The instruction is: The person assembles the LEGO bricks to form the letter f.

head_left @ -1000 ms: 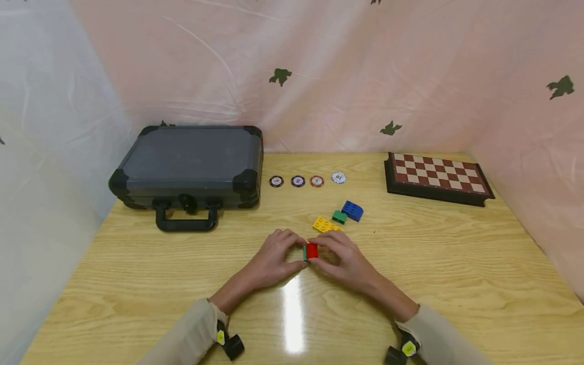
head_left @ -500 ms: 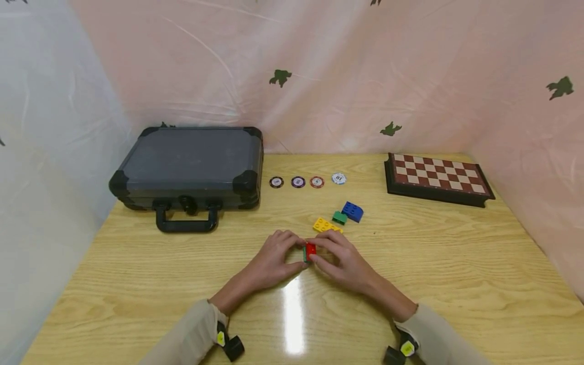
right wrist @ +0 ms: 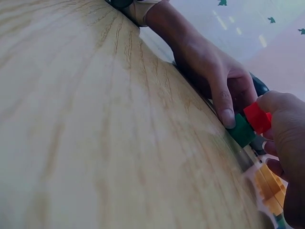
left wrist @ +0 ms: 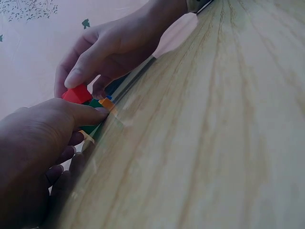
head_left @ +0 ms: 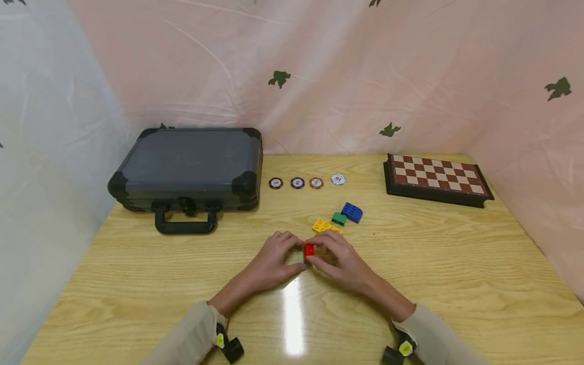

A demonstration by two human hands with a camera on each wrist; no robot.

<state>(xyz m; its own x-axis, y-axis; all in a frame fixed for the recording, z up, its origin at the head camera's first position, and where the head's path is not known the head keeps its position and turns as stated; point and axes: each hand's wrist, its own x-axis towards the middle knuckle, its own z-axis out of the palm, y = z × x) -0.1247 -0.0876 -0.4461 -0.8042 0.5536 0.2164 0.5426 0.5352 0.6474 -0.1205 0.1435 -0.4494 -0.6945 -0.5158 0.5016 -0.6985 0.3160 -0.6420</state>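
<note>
My left hand [head_left: 272,261] and right hand [head_left: 339,261] meet mid-table [head_left: 456,284], both pinching one small stack: a red brick [head_left: 308,250] on a green brick [right wrist: 241,130] (the green barely shows from above). Fingers are curled round it, thumbs underneath. Just beyond lie yellow [head_left: 326,226], small green [head_left: 339,218] and blue [head_left: 352,212] bricks.

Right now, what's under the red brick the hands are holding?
A green brick sits directly under the red brick, pinched by the left hand and right hand. Fingers hide whether they are fully pressed together.
</note>
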